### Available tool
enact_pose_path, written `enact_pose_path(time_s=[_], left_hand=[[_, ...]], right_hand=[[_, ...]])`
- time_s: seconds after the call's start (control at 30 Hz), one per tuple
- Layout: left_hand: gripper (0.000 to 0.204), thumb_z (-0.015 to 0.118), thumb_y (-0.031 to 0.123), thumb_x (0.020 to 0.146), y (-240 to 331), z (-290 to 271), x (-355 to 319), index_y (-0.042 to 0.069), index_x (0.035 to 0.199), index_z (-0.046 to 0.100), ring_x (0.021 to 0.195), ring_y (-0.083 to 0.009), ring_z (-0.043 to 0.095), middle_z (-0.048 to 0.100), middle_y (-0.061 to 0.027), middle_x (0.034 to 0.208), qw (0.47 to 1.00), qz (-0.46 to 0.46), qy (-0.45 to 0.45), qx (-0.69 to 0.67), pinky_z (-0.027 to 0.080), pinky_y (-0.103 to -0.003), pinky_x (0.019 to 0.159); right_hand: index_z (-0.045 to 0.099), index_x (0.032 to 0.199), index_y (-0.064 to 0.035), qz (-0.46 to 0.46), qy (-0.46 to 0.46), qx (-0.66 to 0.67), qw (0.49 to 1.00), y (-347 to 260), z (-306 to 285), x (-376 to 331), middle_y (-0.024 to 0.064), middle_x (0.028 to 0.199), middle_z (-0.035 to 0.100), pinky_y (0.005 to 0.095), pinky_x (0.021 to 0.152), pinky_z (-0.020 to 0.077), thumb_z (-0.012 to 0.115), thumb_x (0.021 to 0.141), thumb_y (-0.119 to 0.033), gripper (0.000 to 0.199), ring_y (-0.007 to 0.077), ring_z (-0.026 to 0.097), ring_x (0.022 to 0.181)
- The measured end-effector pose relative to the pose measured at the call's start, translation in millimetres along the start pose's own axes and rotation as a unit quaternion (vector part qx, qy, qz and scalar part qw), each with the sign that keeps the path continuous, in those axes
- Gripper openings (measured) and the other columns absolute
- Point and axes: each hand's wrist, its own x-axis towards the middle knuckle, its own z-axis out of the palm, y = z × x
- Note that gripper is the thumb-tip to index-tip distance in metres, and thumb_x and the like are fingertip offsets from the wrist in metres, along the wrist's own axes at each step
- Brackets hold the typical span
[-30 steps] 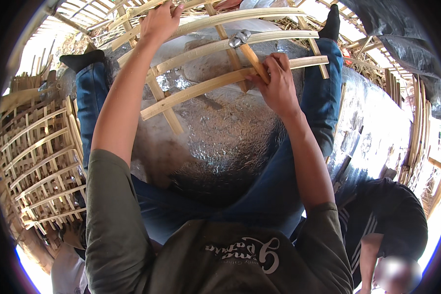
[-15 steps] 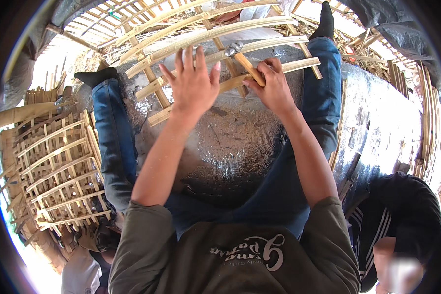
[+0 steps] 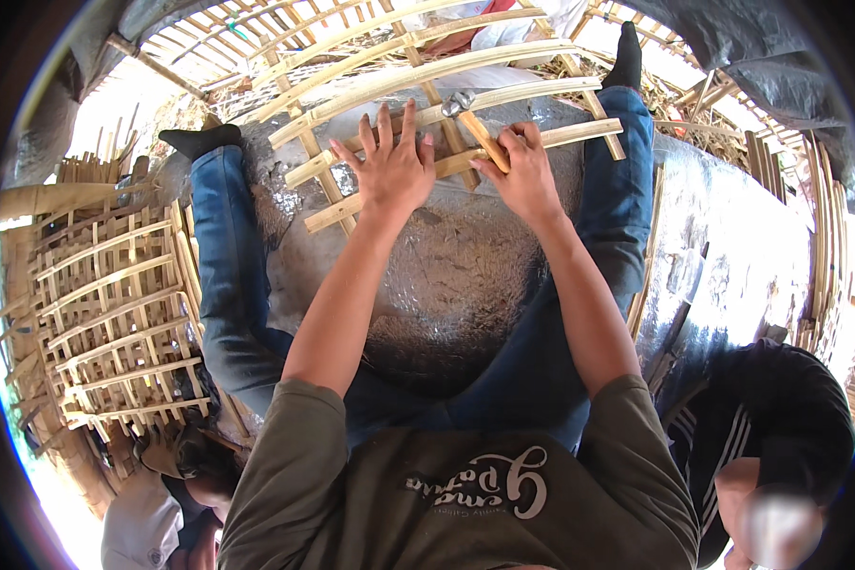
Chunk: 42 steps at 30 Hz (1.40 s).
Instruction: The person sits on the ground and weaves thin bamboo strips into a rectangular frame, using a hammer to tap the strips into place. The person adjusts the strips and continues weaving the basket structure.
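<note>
A lattice of pale bamboo strips (image 3: 532, 90) lies between my outstretched legs, several long slats crossing a few shorter ones. My left hand (image 3: 394, 171) rests flat on the near slats, left of the middle crosspiece, with its fingers spread. In my right hand (image 3: 522, 171) is a hammer (image 3: 480, 133), gripped by its wooden handle. Its metal head sits over the middle crosspiece, close to the second slat from me. The tips of my right fingers are partly hidden behind the handle.
A silvery, wrinkled sheet (image 3: 446, 256) covers the surface under me. Stacked bamboo lattices (image 3: 114, 323) stand at the left. Long bamboo strips (image 3: 822, 237) lean along the right side. One person in dark clothing (image 3: 769, 418) sits at lower right, another (image 3: 147, 518) at lower left.
My left hand has come down onto the slats and moved slightly right in view. The lattice appears shifted a little to the right at its near left corner. The hammer stays in my right hand.
</note>
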Motion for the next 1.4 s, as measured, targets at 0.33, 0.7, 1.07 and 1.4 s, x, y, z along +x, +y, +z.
enact_pose_path(time_s=[0.33, 0.7, 1.07, 1.4], left_hand=[[0.062, 0.030, 0.050, 0.104, -5.0, 6.8, 0.0, 0.028, 0.161, 0.018, 0.150, -0.0400, 0.021, 0.025, -0.0147, 0.163, 0.999, -0.004, 0.011, -0.048, -0.003, -0.075, 0.115], [0.062, 0.031, 0.050, 0.104, -2.4, 1.9, -2.0, 0.027, 0.161, 0.022, 0.150, -0.0395, 0.022, 0.025, -0.0154, 0.163, 0.998, 0.000, 0.003, -0.065, -0.002, -0.075, 0.115], [0.062, 0.031, 0.048, 0.104, -5.2, 1.6, -0.9, 0.027, 0.161, 0.020, 0.150, -0.0399, 0.020, 0.022, -0.0150, 0.164, 0.998, 0.004, -0.001, -0.061, -0.001, -0.076, 0.115], [0.063, 0.026, 0.053, 0.104, 1.0, -4.2, -0.8, 0.030, 0.162, 0.015, 0.152, -0.0399, 0.016, 0.016, -0.0141, 0.166, 0.999, -0.009, -0.022, -0.046, 0.001, -0.072, 0.117]], right_hand=[[0.062, 0.098, 0.0037, -0.014, 0.001, 0.015, 1.000, -6.5, 2.6, 0.2, 0.0184, 0.112, 0.051, 0.0489, 0.091, 0.0478, 0.083, 0.079, -0.021, 0.038, 0.0393, 0.052, 0.106], [0.062, 0.096, 0.0042, -0.012, -0.013, 0.023, 1.000, -11.0, -9.3, 0.8, 0.0199, 0.117, 0.053, 0.0450, 0.081, 0.0522, 0.076, 0.088, -0.018, 0.028, 0.0391, 0.061, 0.093], [0.063, 0.093, -0.0027, -0.054, 0.039, -0.156, 0.985, -12.4, -40.9, 5.0, 0.0100, 0.115, 0.057, 0.0583, 0.101, 0.0386, 0.077, 0.087, -0.024, 0.026, 0.0330, 0.057, 0.114], [0.065, 0.100, 0.0011, -0.036, 0.148, -0.051, 0.987, -2.9, -36.1, -12.6, 0.0151, 0.112, 0.060, 0.0481, 0.091, 0.0456, 0.074, 0.087, -0.017, 0.024, 0.0372, 0.057, 0.102]])
